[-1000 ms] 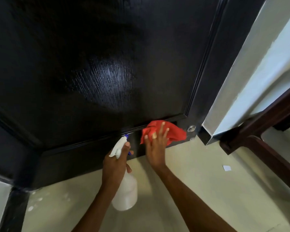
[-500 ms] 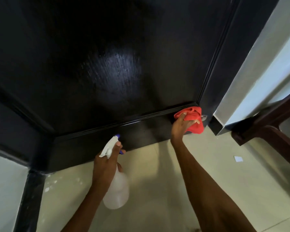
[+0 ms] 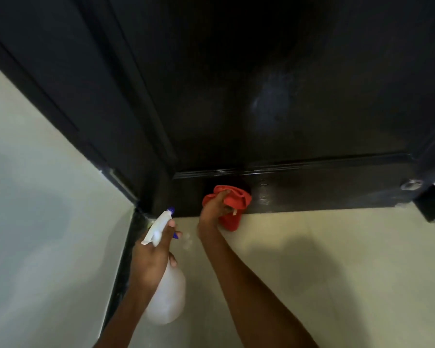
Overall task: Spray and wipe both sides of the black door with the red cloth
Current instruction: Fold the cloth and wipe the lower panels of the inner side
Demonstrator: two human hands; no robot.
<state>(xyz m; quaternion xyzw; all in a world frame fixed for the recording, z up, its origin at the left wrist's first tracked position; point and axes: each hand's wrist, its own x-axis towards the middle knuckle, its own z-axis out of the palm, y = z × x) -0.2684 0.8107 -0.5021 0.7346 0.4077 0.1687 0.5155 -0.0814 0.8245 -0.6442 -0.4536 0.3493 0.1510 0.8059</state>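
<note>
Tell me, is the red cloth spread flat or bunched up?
Bunched: the red cloth is crumpled in the right hand against the black door, one end hanging.

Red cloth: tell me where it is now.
The red cloth is bunched in the right hand, low against the black door, right of the spray bottle.

The black door [image 3: 261,96] runs off the top edge – its upper part can't be seen. The whole pic is a bit blurry. The right hand [image 3: 215,209] covers part of the red cloth [image 3: 232,204], so its full shape is hidden. The left hand [image 3: 153,257] wraps the neck of the spray bottle [image 3: 168,300] & hides it. Both arms are cut off at the bottom edge. A small round metal thing [image 3: 411,184] low on the door is too small & fuzzy to tell what it is.
</note>
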